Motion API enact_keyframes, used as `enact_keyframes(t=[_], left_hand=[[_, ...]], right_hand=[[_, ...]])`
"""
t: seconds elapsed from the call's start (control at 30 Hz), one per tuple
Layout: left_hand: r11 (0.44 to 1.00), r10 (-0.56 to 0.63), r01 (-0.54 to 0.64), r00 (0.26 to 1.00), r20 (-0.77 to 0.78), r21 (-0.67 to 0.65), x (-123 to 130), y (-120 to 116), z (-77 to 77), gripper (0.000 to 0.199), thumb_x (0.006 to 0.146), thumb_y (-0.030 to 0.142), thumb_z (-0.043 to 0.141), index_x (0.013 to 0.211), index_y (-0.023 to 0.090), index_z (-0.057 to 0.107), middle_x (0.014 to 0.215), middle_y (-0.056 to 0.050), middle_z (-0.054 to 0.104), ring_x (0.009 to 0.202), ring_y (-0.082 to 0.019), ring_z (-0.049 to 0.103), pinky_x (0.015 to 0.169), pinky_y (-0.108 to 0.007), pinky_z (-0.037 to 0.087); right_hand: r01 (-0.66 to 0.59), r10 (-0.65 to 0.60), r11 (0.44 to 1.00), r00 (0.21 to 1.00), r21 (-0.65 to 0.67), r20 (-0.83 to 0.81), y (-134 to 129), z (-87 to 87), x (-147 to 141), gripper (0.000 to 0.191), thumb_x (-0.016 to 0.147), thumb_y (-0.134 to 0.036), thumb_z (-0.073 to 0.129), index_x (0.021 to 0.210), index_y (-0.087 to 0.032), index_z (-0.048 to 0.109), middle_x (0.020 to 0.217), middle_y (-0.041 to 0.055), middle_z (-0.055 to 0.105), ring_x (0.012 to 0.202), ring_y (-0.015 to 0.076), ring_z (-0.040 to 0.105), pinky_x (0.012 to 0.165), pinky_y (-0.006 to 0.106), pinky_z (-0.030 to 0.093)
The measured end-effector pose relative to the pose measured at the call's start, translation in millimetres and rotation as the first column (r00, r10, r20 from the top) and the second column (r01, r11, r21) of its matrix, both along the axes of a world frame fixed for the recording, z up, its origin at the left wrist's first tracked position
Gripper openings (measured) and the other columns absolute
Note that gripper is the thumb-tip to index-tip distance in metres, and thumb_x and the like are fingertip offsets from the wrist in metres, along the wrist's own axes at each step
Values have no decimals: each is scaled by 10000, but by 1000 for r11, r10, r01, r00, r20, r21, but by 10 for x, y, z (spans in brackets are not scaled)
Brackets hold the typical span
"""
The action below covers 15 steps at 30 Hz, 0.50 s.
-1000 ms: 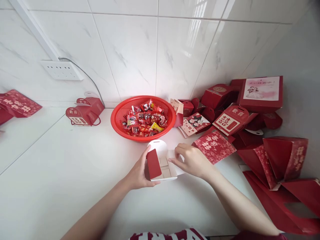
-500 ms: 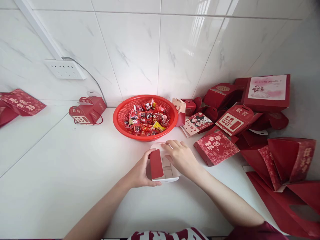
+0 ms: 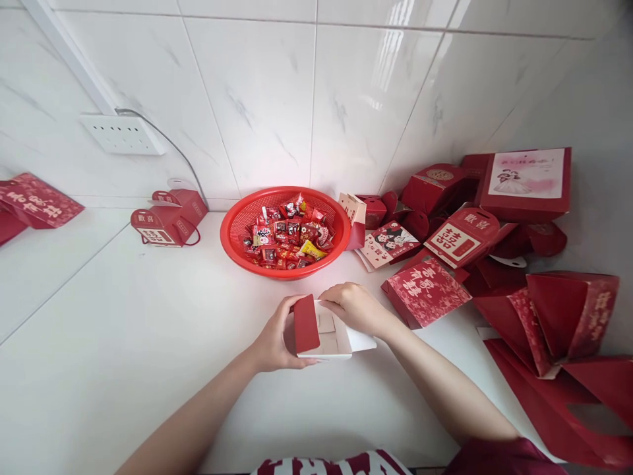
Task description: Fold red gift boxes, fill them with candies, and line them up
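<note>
- Head cam: open box [image 3: 337, 346] btwn both hands, on near side of red basket [image 3: 231, 231] w/ wrapped sweets [image 3: 281, 254].
- L hand [image 3: 274, 338]: part-closed round box's L side, gripping it.
- R hand [image 3: 355, 307]: fingers bent at box's far R corner; can't tell if pinching.

Little gift box [image 3: 327, 335], still wide open on top lol
White inside, kinda tilted, held in the left hand [image 3: 275, 338]; red flap [image 3: 306, 323] right by that grip, white flap [image 3: 362, 340] sticking out on the opposite side.
</note>
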<state>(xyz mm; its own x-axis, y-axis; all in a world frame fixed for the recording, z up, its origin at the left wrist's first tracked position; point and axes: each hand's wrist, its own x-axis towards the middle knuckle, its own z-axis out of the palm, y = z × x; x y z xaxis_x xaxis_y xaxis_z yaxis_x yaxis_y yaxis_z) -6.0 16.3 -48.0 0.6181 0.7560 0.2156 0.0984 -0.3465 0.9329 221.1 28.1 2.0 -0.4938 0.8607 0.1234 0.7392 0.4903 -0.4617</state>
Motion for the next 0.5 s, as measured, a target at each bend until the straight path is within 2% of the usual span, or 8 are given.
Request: enact_keyframes(t=[0.07,0.13,0.2,0.27,0.33,0.4,0.43,0.5], left_hand=[[999,13,-10,998,67,-43,1,39,-42,1092,595,355,897,1459,295,232,1393,-155,404,1271,-350,489,1036,-490,437],[998,9,-5,997,77,-56,-13,67,-39,1193,612,407,892,1516,306,120,1457,-186,344,1314,-367,452,1064,-512,400],[999,-38,39,998,57,-30,-41,74,35,1285,631,520,858,1552,298,-10,1503,-211,289,1360,-388,400,1094,-538,358],[995,-69,66,997,38,69,-61,45,186,1239,694,683,726,1565,278,-56,1531,-213,255,1407,-402,327,1123,-569,309],[964,-20,20,1000,-3,265,-44,-29,395,1089,768,761,570,1574,265,30,1556,-188,233,1447,-408,240,1155,-602,229],[870,38,22,993,-112,492,22,-135,616,902,828,690,554,1545,263,212,1529,-155,324,1441,-393,258,1179,-609,157],[811,32,87,981,-191,579,71,-193,714,783,846,608,592,1497,263,327,1457,-137,437,1397,-371,348,1186,-593,158],[715,-20,258,937,-350,650,174,-292,860,480,882,437,611,1313,240,536,1198,-94,630,1186,-297,557,1156,-527,272]], right_hand=[[15,-17,1000,991,-12,-130,-18,-54,-2,238,1010,-225,455,1005,-202,692,970,51,744,849,177,685,770,282,478],[-18,35,997,974,76,-223,-65,-81,16,221,1007,-248,461,1089,-204,661,1111,73,717,997,195,667,909,340,473],[-109,165,972,947,208,-275,-135,-78,55,194,995,-272,488,1078,-208,651,1186,81,686,1145,209,611,1087,433,364],[-214,292,938,913,273,-286,-204,-72,97,178,992,-276,489,988,-207,653,1123,64,701,1145,186,609,1171,463,256],[-295,366,914,895,280,-253,-248,-93,117,216,996,-273,474,885,-203,646,949,32,724,975,148,662,1184,431,256],[-354,418,886,890,300,-181,-255,-154,104,252,988,-278,467,821,-203,641,818,15,716,823,140,668,1177,412,283],[-377,441,866,885,328,-148,-247,-194,88,263,979,-282,464,803,-204,643,782,14,712,787,146,665,1174,416,290],[-407,477,826,873,390,-101,-224,-273,51,277,958,-287,448,786,-206,649,752,23,711,771,164,665,1170,431,298]])
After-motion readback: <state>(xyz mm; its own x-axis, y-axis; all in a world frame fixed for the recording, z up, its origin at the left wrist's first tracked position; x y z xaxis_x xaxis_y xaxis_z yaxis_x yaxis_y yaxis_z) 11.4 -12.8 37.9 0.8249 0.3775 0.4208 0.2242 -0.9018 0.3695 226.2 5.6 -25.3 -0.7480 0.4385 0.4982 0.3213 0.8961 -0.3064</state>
